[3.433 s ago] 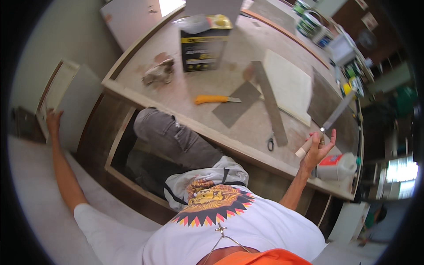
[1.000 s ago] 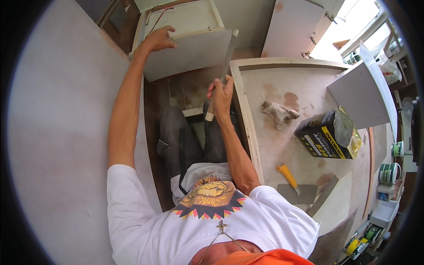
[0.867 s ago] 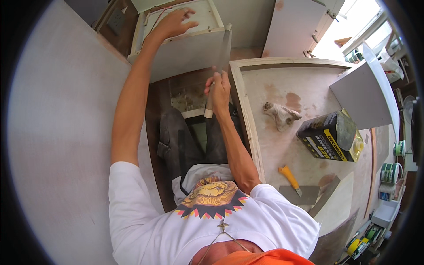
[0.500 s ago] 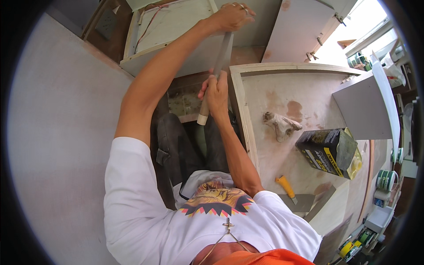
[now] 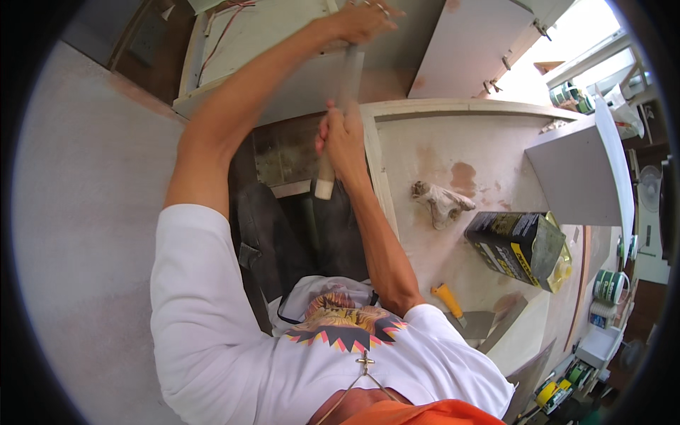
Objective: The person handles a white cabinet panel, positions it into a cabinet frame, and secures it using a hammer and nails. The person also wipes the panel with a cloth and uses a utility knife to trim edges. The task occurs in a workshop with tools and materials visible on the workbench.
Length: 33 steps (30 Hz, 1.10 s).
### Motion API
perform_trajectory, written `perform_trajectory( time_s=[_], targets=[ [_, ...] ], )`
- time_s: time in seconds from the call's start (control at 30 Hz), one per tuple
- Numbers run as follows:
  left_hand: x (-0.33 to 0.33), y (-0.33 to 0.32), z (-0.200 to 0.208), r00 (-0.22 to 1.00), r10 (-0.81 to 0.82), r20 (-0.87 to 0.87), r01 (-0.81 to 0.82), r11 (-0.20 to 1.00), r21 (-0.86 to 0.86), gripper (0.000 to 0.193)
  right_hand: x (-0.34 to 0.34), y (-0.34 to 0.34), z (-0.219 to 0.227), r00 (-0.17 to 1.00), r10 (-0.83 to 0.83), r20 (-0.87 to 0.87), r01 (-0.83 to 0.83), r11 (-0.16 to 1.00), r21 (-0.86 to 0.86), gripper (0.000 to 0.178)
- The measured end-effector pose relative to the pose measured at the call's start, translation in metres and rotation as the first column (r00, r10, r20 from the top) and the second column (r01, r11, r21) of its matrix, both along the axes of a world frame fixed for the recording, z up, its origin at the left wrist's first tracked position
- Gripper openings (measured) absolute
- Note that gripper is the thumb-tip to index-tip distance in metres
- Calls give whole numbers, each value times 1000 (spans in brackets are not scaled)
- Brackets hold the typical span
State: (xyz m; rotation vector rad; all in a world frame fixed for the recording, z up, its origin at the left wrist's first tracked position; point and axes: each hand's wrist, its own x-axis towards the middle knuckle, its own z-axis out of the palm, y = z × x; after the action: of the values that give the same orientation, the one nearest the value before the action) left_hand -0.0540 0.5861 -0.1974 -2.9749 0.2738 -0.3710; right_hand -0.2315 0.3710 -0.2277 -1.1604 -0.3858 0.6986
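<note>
Both my hands are on a file with a pale wooden handle and a flat grey blade, which is smeared by motion. My right hand wraps round the handle just below the blade. At the far end, my left hand is closed over the blade's tip, its fingers partly blurred. The file lies along the front of a pale cabinet frame. Exactly where the blade touches the wood is hidden.
A pale work surface on my right bears a crumpled rag, a dark metal can and a yellow-handled scraper. A hinged cabinet door stands beyond. A large pale panel fills the left side.
My view has shifted a little, so the surroundings sit further left. Both hands keep their hold on the file, and its blade is now blurred with motion.
</note>
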Motion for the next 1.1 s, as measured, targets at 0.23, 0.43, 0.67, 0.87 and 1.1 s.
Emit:
perform_trajectory(
  time_s=[0.23,0.43,0.67,0.87,1.1],
  targets=[
    [-19,32,13,1000,17,13,-16,997,-78,57,-10,25,6,999,46,30,-46,999,2,22],
    [-16,-14,26,998,-66,25,64,996,64,55,-18,27,1,995,-97,39,98,994,-50,22],
    [-23,20,13,1000,7,23,-6,999,-38,57,-14,32,11,996,-4,93,9,999,-49,24],
    [-14,-21,24,995,-95,20,95,995,-1,56,-12,19,2,995,-90,39,92,993,-67,22],
    [-24,37,26,997,80,5,-80,997,9,57,-3,67,6,999,-9,47,6,998,57,24]
  ],
)
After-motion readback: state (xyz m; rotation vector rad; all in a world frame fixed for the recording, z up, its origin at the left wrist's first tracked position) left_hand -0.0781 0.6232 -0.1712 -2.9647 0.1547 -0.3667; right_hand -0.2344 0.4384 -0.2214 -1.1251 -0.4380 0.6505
